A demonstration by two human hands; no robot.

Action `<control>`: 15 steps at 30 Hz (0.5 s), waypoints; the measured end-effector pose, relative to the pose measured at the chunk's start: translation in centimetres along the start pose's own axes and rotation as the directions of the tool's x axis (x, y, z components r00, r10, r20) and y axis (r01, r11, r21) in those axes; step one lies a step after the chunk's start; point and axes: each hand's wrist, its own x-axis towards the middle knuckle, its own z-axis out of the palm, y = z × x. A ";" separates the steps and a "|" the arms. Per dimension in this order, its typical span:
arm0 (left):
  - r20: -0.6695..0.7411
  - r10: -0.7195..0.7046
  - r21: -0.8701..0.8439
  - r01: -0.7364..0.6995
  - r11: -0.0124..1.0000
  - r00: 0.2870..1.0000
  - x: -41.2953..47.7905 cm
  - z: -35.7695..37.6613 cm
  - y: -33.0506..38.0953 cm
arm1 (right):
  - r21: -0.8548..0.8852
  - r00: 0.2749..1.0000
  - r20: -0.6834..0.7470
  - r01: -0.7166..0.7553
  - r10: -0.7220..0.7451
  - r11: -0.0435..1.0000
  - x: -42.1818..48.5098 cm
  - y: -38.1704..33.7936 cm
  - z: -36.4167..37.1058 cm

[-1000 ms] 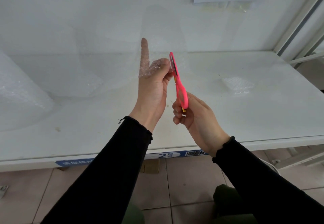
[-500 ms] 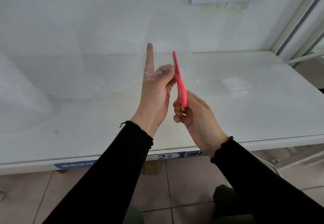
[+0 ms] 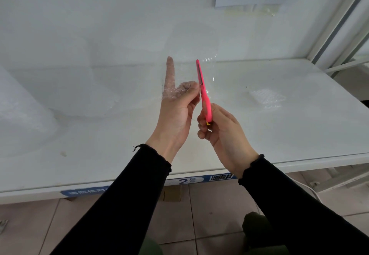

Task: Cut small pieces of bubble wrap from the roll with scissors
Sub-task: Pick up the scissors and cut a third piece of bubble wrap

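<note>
1. Bubble wrap: a thin clear film held upright over the table, running left toward the roll. It is nearly invisible and shows mainly as glints and small blisters.
2. Left hand: the thumb pinches the film against the curled fingers. The index finger stands straight up behind the sheet and is seen through it.
3. Right hand: wrapped around the handles of the scissors, which are pink plastic with the tips pointing up. The blades sit just right of the pinch and are seen edge-on, so I cannot tell how far apart they are.
4. Handling judgement: the film is very light, limp and slick. It will fold away from the blades unless kept taut, so the hold belongs close beside the cut line, as here.
5. Risk judgement: the blisters pop under a hard squeeze, and a loose edge could slide between the blades rather than shear.
6. Cut piece: a small crumpled, bumpy patch lying flat on the table to the right, well apart from the hands.
7. Table surface: smooth, white and matte, with a blue label strip on its front edge.
</note>
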 end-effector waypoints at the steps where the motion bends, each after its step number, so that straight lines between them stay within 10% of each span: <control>1: 0.004 -0.004 0.013 0.004 1.000 1.000 -0.1 0.0 -0.1 | 0.003 1.000 -0.002 -0.003 0.003 1.000 0.1 0.0 0.0; 15: -0.012 -0.057 0.131 0.058 0.990 0.998 -1.1 -0.2 -0.3 | 0.047 0.999 -0.037 -0.002 0.004 0.999 0.4 -0.3 0.3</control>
